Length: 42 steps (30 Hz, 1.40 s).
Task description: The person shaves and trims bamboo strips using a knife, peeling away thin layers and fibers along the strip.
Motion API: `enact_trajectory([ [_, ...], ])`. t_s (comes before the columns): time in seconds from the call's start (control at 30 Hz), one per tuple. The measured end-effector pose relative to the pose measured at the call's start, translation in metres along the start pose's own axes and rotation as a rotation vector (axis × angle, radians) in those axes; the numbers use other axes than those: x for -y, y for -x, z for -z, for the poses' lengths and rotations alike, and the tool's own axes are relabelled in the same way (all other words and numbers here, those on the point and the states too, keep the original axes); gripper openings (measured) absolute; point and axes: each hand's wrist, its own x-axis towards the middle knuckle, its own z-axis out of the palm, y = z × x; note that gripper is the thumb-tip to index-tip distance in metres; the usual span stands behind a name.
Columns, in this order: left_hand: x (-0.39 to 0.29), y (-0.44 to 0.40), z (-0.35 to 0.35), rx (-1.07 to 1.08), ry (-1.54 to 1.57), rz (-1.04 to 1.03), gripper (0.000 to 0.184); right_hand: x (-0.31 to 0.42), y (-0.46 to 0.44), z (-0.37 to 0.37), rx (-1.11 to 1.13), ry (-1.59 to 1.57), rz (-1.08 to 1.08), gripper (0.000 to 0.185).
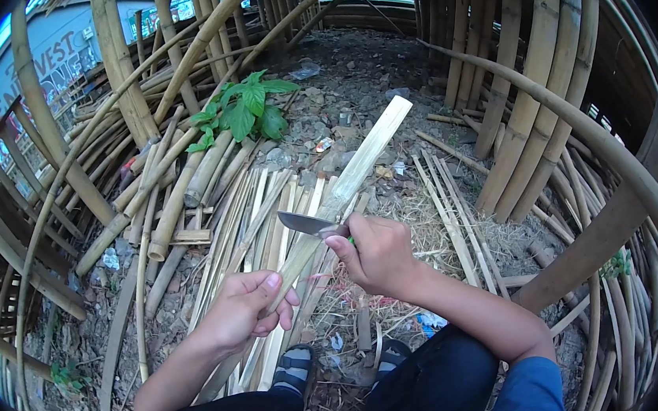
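A long, flat bamboo strip (365,155) slants up and away from me across the middle of the view. My left hand (249,309) pinches its lower part between thumb and fingers. In my right hand (376,251) is a knife, its fingers wrapped round the handle, of which only a bit of green shows. The knife's dark blade (303,223) points left and lies across the strip, above my left hand. Whether the edge is cutting into the bamboo I cannot tell. Below the strip, a bundle of split bamboo strips (219,234) lies on the ground.
Bamboo poles (214,167) are heaped at the left beside a green leafy plant (249,111). Upright bamboo posts (540,107) and a bent pole (590,124) stand at the right. Shavings (437,236) and more strips (454,218) lie on stony ground. My sandalled feet (295,367) are below.
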Motion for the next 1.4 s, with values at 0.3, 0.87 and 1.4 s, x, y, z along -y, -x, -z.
enact_trajectory([
  [0.3,0.0,0.003,0.0,0.022,0.018,0.022,0.043,-0.012,-0.008,0.011,0.015,0.237,0.102,0.047],
  [0.87,0.016,0.016,0.024,0.017,0.05,0.158,0.045,-0.038,0.0,0.036,-0.005,0.499,-0.217,0.056],
  [1.4,0.026,0.006,0.032,0.011,0.072,0.118,0.043,-0.022,0.011,0.02,0.113,-0.293,-0.355,0.039],
])
